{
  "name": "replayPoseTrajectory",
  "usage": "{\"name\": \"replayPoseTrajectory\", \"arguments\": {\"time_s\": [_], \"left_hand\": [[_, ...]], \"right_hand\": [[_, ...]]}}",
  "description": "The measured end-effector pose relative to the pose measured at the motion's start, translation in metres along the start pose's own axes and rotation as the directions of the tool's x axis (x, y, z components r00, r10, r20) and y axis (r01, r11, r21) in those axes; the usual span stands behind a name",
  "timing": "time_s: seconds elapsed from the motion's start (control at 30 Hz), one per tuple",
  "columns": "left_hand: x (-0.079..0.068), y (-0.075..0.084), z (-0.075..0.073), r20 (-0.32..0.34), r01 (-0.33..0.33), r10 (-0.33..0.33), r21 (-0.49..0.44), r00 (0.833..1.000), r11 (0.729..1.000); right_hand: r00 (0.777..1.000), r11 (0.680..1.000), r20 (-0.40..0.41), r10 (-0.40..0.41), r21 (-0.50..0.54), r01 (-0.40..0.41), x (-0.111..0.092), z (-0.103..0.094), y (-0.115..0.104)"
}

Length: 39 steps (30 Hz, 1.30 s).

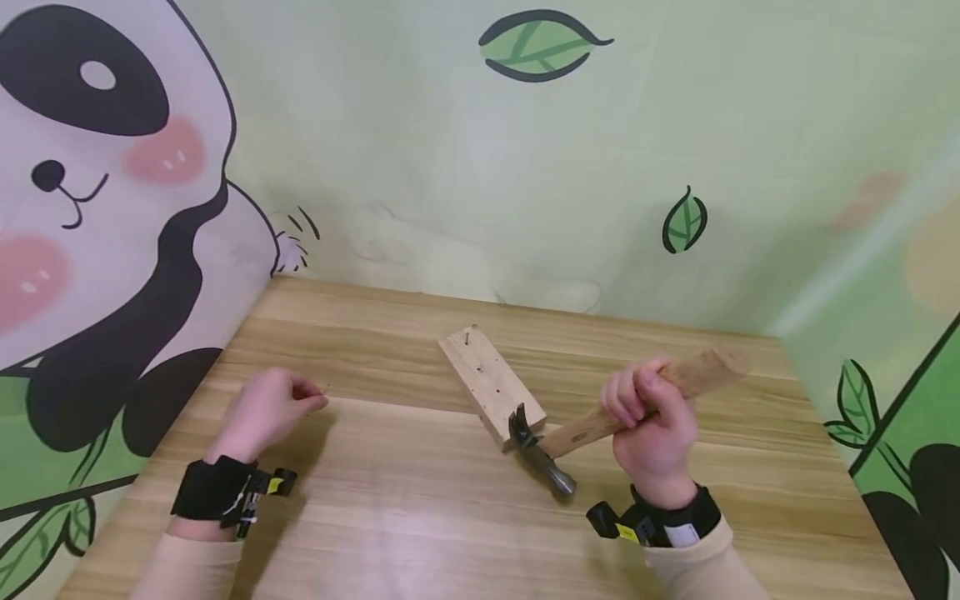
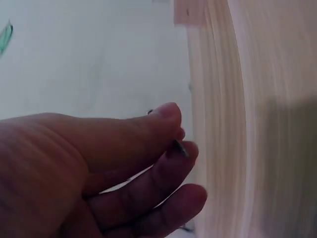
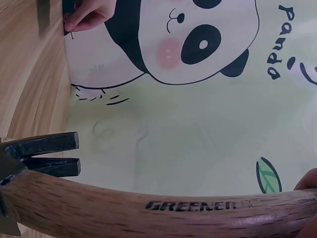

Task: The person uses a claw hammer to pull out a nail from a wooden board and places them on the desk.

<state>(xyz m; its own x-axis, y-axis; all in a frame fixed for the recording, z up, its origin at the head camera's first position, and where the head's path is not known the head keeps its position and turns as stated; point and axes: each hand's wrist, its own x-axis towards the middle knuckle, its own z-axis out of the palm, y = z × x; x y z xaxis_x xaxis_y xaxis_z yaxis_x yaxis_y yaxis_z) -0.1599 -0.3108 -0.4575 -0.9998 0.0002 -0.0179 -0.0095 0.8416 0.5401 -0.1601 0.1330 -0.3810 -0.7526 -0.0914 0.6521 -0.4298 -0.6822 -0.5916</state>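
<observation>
My left hand (image 1: 258,414) is raised over the left part of the table and pinches a small nail (image 2: 181,148) between thumb and fingers. Most of that nail is hidden by the fingertips. With its fingers wrapped round the wooden handle, my right hand (image 1: 654,421) grips a claw hammer (image 1: 581,432). The hammer's metal head (image 1: 542,461) is at the near end of a pale wooden block (image 1: 487,375), its claw overlapping the block's edge in the head view. A nail (image 1: 467,338) stands up at the block's far end, and dark spots mark its top face nearer me.
A wood-grain table (image 1: 420,517) lies under everything. Behind it rises a pale green backdrop (image 1: 420,125) with leaves and a panda (image 1: 112,208) printed on it, and a printed side panel (image 1: 885,292) stands at the right. Both wrists wear black straps with small cameras.
</observation>
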Motion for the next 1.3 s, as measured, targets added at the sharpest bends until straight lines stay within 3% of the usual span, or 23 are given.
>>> {"name": "replayPoseTrajectory", "arguments": {"time_s": [0.17,0.27,0.5,0.73,1.0,1.3], "left_hand": [[0.012,-0.028,-0.006,0.014,0.15,-0.151,0.058,0.988,0.987],[0.02,-0.038,-0.005,0.002,0.194,-0.194,0.078,0.981,0.978],[0.032,-0.052,0.006,-0.037,0.211,-0.208,0.093,0.977,0.973],[0.029,-0.06,0.006,-0.044,0.19,-0.188,0.062,0.981,0.98],[0.028,-0.059,0.005,-0.05,0.226,-0.224,0.058,0.973,0.972],[0.024,-0.058,0.004,-0.032,0.292,-0.29,0.078,0.957,0.953]], "right_hand": [[1.0,1.0,0.004,0.002,-0.021,-0.002,0.0,0.001,0.0],[1.0,1.0,0.002,-0.005,-0.019,0.005,-0.001,0.0,-0.001],[1.0,0.999,0.016,-0.019,-0.026,0.019,0.0,-0.003,-0.003],[0.999,1.0,-0.022,-0.027,0.001,0.027,0.003,-0.006,-0.006],[0.998,0.999,-0.044,-0.045,0.025,0.046,0.007,-0.003,-0.009],[0.988,0.999,-0.145,0.048,0.028,-0.045,0.009,-0.003,-0.01]]}}
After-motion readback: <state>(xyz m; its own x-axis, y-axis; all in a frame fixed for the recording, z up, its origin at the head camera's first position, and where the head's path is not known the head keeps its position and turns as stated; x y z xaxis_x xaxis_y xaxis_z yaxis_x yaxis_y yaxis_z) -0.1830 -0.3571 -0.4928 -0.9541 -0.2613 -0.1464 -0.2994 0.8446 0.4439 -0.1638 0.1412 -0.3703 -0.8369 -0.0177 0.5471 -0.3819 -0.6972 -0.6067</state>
